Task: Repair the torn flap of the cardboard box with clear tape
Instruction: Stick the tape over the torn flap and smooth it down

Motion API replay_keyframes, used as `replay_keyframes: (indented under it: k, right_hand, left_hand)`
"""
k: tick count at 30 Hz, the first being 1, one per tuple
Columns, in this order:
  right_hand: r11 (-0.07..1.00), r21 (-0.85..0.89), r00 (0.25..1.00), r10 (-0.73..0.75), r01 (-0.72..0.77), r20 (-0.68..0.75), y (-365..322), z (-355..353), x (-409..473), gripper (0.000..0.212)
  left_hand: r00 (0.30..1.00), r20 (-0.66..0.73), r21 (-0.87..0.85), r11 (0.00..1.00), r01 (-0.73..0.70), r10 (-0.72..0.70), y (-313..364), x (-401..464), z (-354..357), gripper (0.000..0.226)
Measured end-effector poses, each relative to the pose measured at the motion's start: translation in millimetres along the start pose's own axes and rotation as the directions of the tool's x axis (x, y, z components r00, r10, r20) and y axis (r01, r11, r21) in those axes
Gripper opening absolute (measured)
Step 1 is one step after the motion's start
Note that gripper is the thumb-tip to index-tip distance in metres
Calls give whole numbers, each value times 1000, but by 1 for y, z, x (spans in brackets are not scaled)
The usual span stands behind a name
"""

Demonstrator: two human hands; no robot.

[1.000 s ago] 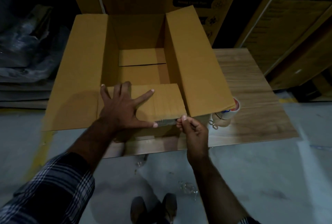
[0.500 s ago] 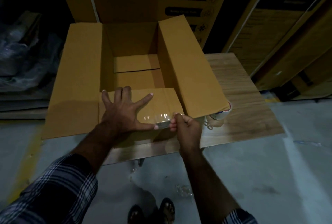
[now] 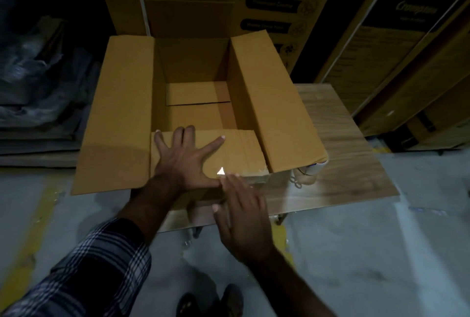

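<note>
Flap (image 3: 236, 149) of the box (image 3: 122, 118) on the bench (image 3: 356, 164): your left hand (image 3: 183, 161) is pressing it flat, grip released; your right hand (image 3: 241, 215), fingers straight, is smoothing tape (image 3: 250, 177) along the hinge. Uneven pressure is likely risking wrinkles.

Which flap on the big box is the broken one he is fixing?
Find the open cardboard box on the wooden table. The torn flap is the short one nearest the person, under the spread left hand. Unlike the long side flaps, its right corner is ragged, with shiny tape there.
</note>
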State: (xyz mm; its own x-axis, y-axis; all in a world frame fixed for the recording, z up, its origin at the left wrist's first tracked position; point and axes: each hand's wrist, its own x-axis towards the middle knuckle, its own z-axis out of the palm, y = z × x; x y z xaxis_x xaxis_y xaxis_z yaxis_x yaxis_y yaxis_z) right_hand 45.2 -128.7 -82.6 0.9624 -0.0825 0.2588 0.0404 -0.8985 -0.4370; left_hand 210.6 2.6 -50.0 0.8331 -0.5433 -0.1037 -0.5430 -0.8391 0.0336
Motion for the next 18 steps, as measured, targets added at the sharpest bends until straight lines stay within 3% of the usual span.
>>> replay_keyframes:
  k: [2,5,13,18]
  right_hand:
    - [989,-143,998,-28,36,54,1,10,0,66]
    - [978,-204,996,-28,44,84,8,10,11,81]
    - [959,-259,982,-70,115,177,19,7,29,91]
    - [942,-284,955,-97,179,279,25,-4,61,95]
  left_hand:
    - [1000,-17,1,1000,-9,9,-1,1,2,110]
    - [1000,-23,7,1000,-13,13,-2,1,2,111]
    - [996,-93,7,1000,-1,1,-3,2,8,112]
    - [1000,-29,36,999,12,-11,1,-2,2,115]
